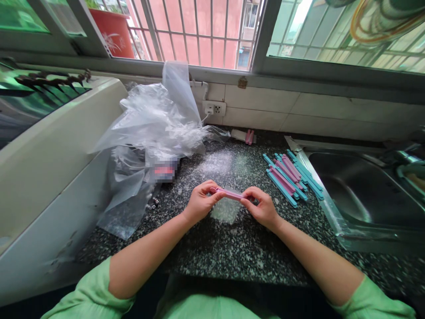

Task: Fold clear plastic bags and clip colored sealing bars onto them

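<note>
Both hands meet over the dark speckled stone worktop [232, 248], each pinching one end of a slim pink plastic clip stick [229, 193]. The left hand [199, 204] has its grip pressed together on the stick's left end, thumb on top and fingers curled beneath. The right hand [262, 207] closes its grip on the right end in the same way. The stick lies level between the two grips, raised a little above the worktop, and a small clear plastic sleeve [226, 210] hangs or lies just under it; whether it touches the stick cannot be told.

To the right of the right grip, near but apart, lies a loose heap of pink and turquoise plastic clip sticks [289, 177], resting beside the rim of a stainless steel sink [335, 221]. Beyond both grips, close to the tiled wall, sits a small packet with pink sticks [246, 136]. To the left of the left grip and beyond it is a big crumpled clear plastic bag [156, 128], leaning against a white appliance casing [56, 150]. A white wall socket [214, 107] is behind the bag, below the barred window [199, 31].
</note>
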A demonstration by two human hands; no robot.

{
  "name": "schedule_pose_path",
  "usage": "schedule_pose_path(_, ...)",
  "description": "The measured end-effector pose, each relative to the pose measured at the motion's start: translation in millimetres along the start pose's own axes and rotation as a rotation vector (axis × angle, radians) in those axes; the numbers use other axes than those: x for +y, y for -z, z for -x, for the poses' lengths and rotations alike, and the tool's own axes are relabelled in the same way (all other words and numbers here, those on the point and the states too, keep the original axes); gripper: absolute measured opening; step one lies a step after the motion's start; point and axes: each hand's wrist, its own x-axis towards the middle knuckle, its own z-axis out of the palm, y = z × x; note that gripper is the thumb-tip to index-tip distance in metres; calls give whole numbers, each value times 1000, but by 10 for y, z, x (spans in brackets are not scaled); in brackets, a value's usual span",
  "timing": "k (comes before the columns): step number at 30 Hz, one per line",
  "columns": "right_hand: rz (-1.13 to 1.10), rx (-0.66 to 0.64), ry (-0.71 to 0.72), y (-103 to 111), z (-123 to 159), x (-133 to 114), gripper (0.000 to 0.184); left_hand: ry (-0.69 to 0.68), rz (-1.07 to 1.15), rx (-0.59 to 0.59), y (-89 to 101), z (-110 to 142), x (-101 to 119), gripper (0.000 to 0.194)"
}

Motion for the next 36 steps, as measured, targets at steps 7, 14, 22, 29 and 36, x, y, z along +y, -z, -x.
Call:
schedule_pose_path(7,-13,-3,-9,-2,2,4,11,18,2,3,1,10,0,30)
schedule_pose_path(14,-30,10,-29,-4,-3,-19,14,136,19,-1,-9,1,17,35)
schedule_pose_path(22,-68,154,-144,43,-26,-36,17,73,-215,-203,-9,3,-11,24)
schedule_pose_path(29,-67,202,-144,44,-26,25,17,72,-273,-246,-5,15,-30,28)
schedule_pose_path(36,-81,36,-53,1,-16,-3,16,173,21,-103,-14,-9,21,31)
